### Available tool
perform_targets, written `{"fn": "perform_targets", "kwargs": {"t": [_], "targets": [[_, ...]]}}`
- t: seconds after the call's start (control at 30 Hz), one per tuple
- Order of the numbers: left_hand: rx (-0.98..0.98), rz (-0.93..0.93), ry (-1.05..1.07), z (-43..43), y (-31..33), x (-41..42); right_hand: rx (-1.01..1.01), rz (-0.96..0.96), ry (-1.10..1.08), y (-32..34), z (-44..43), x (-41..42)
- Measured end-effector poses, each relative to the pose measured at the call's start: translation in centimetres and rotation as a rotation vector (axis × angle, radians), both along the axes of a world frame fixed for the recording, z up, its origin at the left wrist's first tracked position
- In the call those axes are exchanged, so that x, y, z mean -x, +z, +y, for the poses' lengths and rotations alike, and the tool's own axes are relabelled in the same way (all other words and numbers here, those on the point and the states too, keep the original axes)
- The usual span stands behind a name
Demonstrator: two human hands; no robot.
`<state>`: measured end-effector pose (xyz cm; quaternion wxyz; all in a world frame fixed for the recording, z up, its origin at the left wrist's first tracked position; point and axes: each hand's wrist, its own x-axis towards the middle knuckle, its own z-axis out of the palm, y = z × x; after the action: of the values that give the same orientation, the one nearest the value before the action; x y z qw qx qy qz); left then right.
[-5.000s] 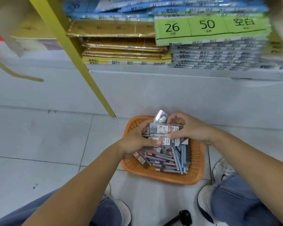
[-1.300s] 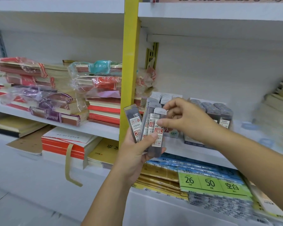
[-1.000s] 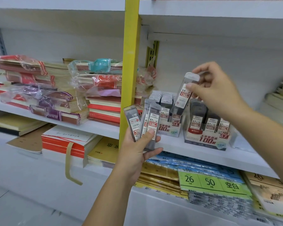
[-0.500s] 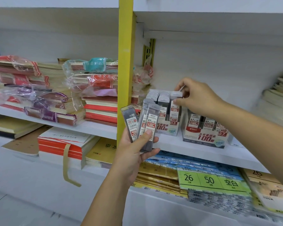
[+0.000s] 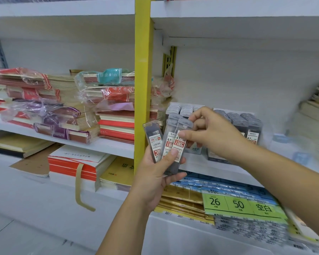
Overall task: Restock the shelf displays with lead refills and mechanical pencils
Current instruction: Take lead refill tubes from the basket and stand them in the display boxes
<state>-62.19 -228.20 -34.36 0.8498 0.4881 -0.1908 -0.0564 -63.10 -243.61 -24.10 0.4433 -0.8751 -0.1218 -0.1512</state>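
Shelving: the white shelf (image 5: 210, 168) runs behind and below the grip.
Stock: two display boxes stand just behind the right hand, the left box (image 5: 184, 109) by the yellow post (image 5: 143, 89) and the right box (image 5: 247, 124) beyond the knuckles. Both hold upright rows of lead refills.
Holder: the left hand (image 5: 155, 177) is curled round a fan of three refill cases (image 5: 168, 142), thumb across the labels.
Picker: the right hand (image 5: 214, 133), at the left box half a second ago, is back at the fan and pinches the front case (image 5: 180, 144) near its top (label reads 0.7).
Meaning: one case is shelved and three are left. This one probably belongs in the right box, which is also marked 0.7.
Pencils: none in view.
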Motion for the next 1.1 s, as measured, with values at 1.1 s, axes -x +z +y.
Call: {"fn": "perform_targets", "kwargs": {"t": [1.1], "targets": [[-0.083, 0.056, -0.075, -6.5, -0.6, 0.6, 0.573, -0.342, -0.476, -1.4, -14.8, 1.6]]}}
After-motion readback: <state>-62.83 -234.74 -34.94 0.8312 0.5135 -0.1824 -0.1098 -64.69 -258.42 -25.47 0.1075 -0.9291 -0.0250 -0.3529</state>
